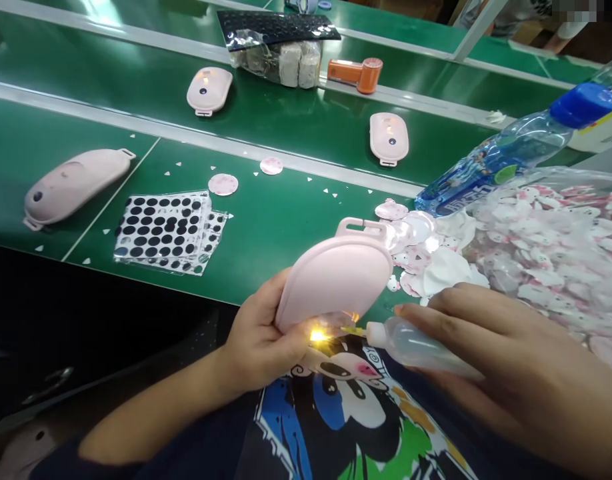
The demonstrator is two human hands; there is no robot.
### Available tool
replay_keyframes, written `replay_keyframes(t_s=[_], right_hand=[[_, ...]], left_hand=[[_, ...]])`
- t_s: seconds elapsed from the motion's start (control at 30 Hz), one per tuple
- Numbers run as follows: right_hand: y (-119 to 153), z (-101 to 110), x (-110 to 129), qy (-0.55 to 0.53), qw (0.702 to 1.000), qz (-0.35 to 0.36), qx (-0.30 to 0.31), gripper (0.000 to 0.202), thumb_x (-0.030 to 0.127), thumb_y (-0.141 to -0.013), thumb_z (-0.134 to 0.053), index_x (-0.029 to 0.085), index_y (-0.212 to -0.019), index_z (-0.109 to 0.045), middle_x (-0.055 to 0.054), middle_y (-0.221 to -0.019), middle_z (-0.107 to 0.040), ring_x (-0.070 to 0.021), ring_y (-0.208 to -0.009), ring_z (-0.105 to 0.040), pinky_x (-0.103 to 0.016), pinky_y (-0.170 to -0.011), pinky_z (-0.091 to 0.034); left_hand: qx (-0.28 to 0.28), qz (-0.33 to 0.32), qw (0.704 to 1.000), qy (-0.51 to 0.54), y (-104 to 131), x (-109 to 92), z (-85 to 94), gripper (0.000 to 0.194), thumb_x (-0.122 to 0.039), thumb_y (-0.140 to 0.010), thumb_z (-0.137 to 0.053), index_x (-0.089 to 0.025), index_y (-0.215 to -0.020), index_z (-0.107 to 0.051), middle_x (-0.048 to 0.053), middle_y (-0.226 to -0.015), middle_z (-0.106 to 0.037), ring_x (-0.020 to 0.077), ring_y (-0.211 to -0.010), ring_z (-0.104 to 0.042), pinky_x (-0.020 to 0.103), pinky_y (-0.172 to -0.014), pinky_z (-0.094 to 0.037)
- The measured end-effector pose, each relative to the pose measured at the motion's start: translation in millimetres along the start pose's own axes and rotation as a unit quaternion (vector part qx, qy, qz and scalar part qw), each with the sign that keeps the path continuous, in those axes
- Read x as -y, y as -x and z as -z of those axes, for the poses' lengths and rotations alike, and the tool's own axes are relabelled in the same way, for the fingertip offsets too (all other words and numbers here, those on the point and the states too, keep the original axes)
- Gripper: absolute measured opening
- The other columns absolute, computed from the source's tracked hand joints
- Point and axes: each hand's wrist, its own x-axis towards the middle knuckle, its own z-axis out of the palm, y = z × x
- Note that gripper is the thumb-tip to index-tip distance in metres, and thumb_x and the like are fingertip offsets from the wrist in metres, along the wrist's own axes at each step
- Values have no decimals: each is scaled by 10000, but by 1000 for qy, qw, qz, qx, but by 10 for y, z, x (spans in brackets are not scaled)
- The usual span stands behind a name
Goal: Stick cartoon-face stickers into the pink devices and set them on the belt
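Note:
My left hand (271, 340) grips a pale pink oval plastic device (339, 280) by its lower left side, tilted up with a strap loop at its top. A bright yellow light glows by my left thumb, on the device's lower edge. My right hand (506, 360) is wrapped round a translucent squeeze bottle (421, 347) with a white cap. Its thin yellowish tip points left at the lit edge; whether it touches is unclear. Beyond the device lie loose round pink-and-white stickers (411, 260).
Sheets of black dots (161, 230) lie left on the green table, near a curved pink device (79, 187). Two more pink devices (209, 91) rest on the conveyor strip. A blue-capped drink bottle (516, 147) leans right, above a bag of stickers (561, 253). An orange gadget (356, 73) stands behind.

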Motion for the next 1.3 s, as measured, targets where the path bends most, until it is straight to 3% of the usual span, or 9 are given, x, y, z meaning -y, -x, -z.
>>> replay_keyframes(t_s=[0.2,0.53,0.77,0.9,1.0,1.17,1.2,1.3], right_hand=[[-12,-3,31,2,1000,4,-13,270,287,-946,-491,163,-1180,-544,-83,-853,-537,-204,-697,-519,-347,-572,-492],[-15,-4,64,6,1000,12,-14,285,127,-858,-508,146,-1140,-548,-58,-771,-501,-191,-636,-479,-313,-526,-443],[-14,-14,106,10,999,2,-30,256,144,-868,-504,146,-1117,-564,-66,-763,-531,-196,-637,-501,-314,-523,-465],[8,21,57,-35,999,-25,-27,244,226,-892,-542,176,-1127,-586,-68,-804,-584,-193,-669,-551,-306,-551,-483],[18,-52,-100,-168,982,-77,-29,264,246,-890,-568,233,-1153,-580,-60,-932,-646,-181,-765,-615,-280,-618,-504],[-261,-472,-412,-383,880,-207,-190,317,394,-895,-548,228,-1165,-549,-69,-1026,-676,-209,-881,-662,-351,-745,-545],[-395,-560,-452,-381,875,-229,-192,346,393,-880,-563,219,-1178,-536,-84,-1083,-669,-213,-914,-662,-366,-774,-545],[-909,-757,-547,-311,897,-260,-177,390,326,-838,-608,207,-1203,-542,-111,-1221,-606,-226,-1042,-619,-378,-861,-514]], left_hand=[[19,6,999,27,0,-7,-24,446,-113,-749,-770,-341,-1126,-699,-57,-972,-765,148,-823,-739,169,-705,-609],[11,13,999,42,13,-40,-74,430,-100,-764,-761,-378,-1088,-717,-85,-960,-764,129,-818,-736,150,-712,-604],[29,10,999,39,15,-71,-84,455,-85,-771,-747,-379,-1115,-704,-77,-989,-757,151,-856,-732,185,-727,-613],[29,28,999,16,10,-3,-33,384,-166,-786,-746,-309,-1139,-695,-13,-1009,-758,207,-869,-732,263,-721,-632],[-39,46,998,-6,-19,167,110,390,-235,-773,-761,-256,-1156,-685,36,-1033,-753,230,-878,-724,280,-698,-628],[-226,59,971,43,-179,384,402,352,-218,-687,-791,-223,-1025,-693,15,-905,-752,179,-789,-703,251,-697,-591],[-245,56,966,54,-220,384,437,358,-205,-669,-786,-224,-1014,-691,10,-899,-750,180,-790,-699,257,-706,-588],[-281,37,957,68,-321,339,479,365,-175,-646,-752,-223,-1003,-692,4,-902,-743,185,-815,-692,262,-723,-577]])
